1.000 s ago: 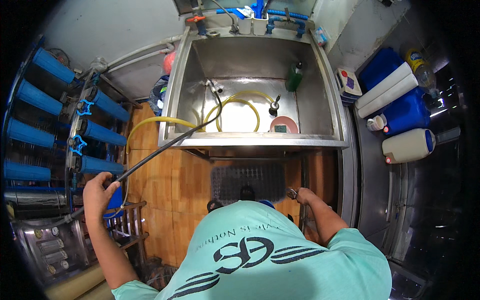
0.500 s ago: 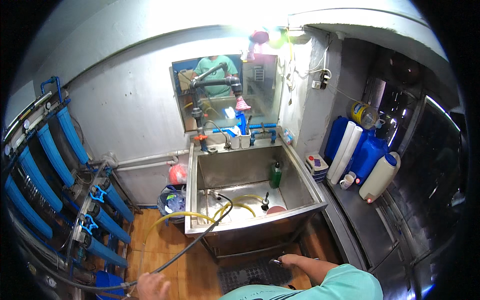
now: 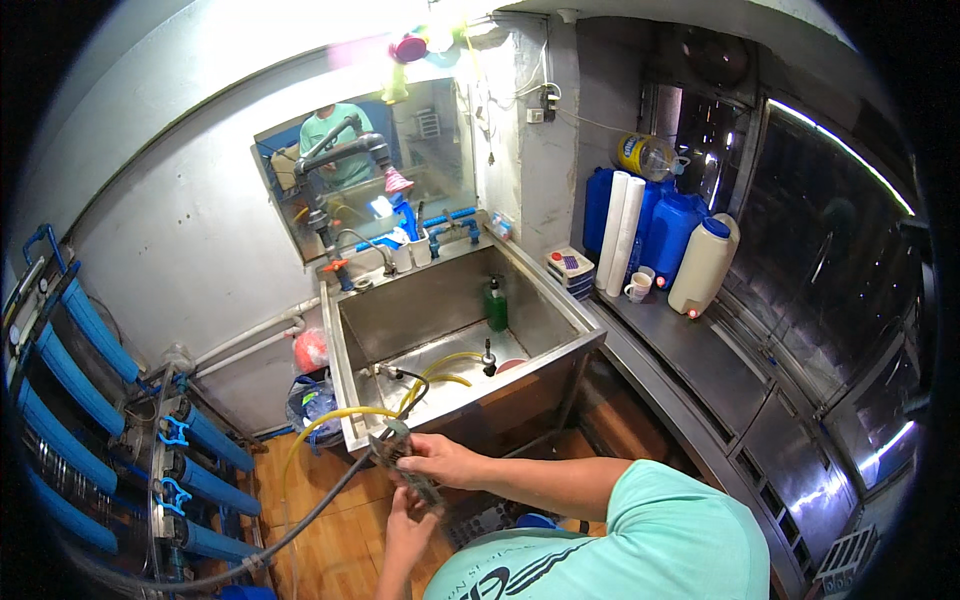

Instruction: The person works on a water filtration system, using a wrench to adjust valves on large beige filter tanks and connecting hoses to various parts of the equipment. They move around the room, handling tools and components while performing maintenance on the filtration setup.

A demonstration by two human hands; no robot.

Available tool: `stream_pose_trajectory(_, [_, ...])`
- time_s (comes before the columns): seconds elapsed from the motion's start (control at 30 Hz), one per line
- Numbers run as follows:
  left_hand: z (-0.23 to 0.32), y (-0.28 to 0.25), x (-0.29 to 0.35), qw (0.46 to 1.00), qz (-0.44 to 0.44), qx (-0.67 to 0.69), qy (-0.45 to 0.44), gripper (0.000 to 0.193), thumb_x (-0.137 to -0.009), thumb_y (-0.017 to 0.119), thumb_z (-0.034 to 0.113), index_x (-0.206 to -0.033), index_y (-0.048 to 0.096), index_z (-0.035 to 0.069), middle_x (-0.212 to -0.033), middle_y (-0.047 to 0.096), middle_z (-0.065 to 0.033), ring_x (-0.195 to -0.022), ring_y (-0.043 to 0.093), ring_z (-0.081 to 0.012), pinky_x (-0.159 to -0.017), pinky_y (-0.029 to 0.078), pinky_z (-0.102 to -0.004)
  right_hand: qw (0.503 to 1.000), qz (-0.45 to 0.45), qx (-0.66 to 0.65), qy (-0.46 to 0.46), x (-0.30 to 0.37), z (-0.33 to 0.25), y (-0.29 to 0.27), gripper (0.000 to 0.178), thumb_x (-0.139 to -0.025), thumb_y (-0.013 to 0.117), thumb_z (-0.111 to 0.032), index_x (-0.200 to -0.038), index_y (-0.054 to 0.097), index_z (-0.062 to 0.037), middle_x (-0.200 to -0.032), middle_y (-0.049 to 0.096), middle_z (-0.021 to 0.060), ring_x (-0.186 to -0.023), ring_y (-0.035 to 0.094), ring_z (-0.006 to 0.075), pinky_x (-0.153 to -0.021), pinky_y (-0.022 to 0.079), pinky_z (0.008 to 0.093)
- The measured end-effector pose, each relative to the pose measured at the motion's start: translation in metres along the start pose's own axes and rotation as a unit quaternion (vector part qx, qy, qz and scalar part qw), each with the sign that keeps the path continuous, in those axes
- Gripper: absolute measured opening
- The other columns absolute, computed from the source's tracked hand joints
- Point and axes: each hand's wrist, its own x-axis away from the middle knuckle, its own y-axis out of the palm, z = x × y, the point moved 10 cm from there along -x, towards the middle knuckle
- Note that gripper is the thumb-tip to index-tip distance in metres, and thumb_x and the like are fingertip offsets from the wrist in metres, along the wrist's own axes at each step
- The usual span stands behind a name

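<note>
In front of the sink, my right hand is closed on the upper part of a long, narrow greyish-green thing with a mottled surface. My left hand is below, its fingers closed around the thing's lower part. I cannot make out its kind. Close by, a black hose runs past the thing's upper end and over the sink's front rim. A yellow hose curves over the same rim into the steel sink.
A green bottle stands in the sink. Blue filter housings line the left side. On the steel counter at right are a beige jug, blue containers, white rolls and a mug. A black mat lies below.
My hands have come together in front of the sink, the left from the lower left, the right from below the sink. The greyish-green thing is now between them. The view has swung right.
</note>
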Motion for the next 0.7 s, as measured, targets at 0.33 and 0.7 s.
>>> stream_pose_trajectory(0.33, [-0.009,-0.021,-0.087,0.995,0.084,0.052,-0.034,0.013,-0.086,0.066,0.012,-0.094,0.059,0.005,-0.073,0.057,0.0005,-0.061,0.053,-0.0065,-0.047,0.045,-0.0226,0.809,0.278,0.462,-0.233,-0.053,-0.221,-0.323,0.024,-0.077,0.065,-0.018,-0.095,0.065,-0.0030,-0.102,0.060,0.0141,-0.095,0.058,0.0282,-0.085,0.047,0.0361])
stream_pose_trajectory(0.7, [0.028,0.009,-0.131,0.974,0.198,-0.085,-0.066,0.021,-0.084,0.070,0.016,-0.096,0.063,0.000,-0.073,0.055,0.0003,-0.065,0.050,-0.0123,-0.059,0.044,-0.0287,0.560,0.554,0.609,-0.096,-0.069,-0.421,-0.669,0.038,-0.079,0.057,-0.023,-0.117,0.059,-0.0155,-0.150,0.029,0.0119,-0.128,0.043,0.0311,-0.102,0.040,0.0408])
